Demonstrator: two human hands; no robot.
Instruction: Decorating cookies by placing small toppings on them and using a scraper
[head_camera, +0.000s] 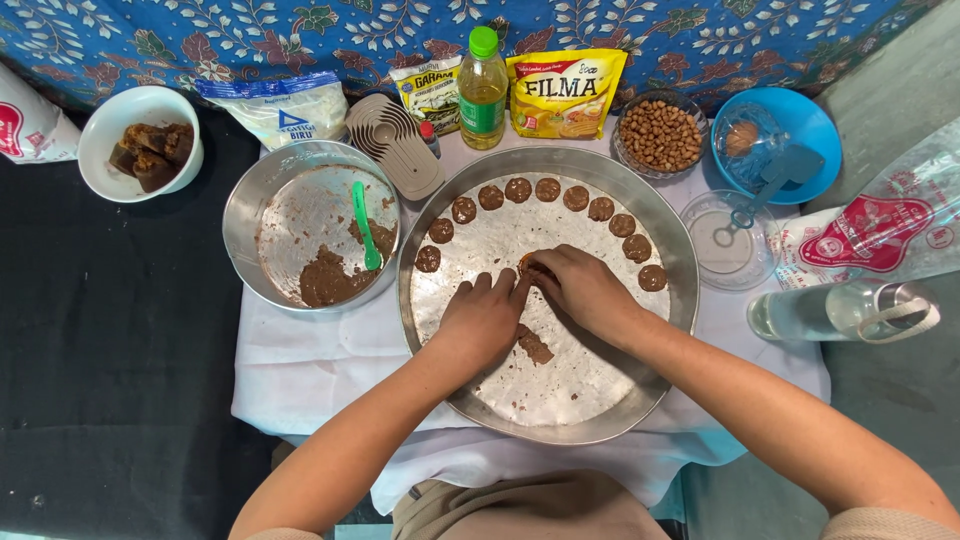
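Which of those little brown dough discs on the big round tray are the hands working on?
The disc between the left hand and right hand, near the tray centre. It lies apart from the others, which form an arc along the far rim.

1. Eleven small round brown dough discs (547, 190) set in an arc on the tray, plus one more partly hidden under the fingers (530, 266).
2. One large round silver metal tray (600, 425).
3. One round metal mixing bowl (245, 200) with brown dough, holding one green plastic spoon (364, 224).
4. One white bowl (115, 115) of dark brown sugar chunks.
5. One glass bowl of peanuts (660, 135).
6. One blue plastic bowl (815, 125).
7. One green-capped bottle of yellow oil (483, 90).
8. Two hands: left hand (482, 318), right hand (583, 288).
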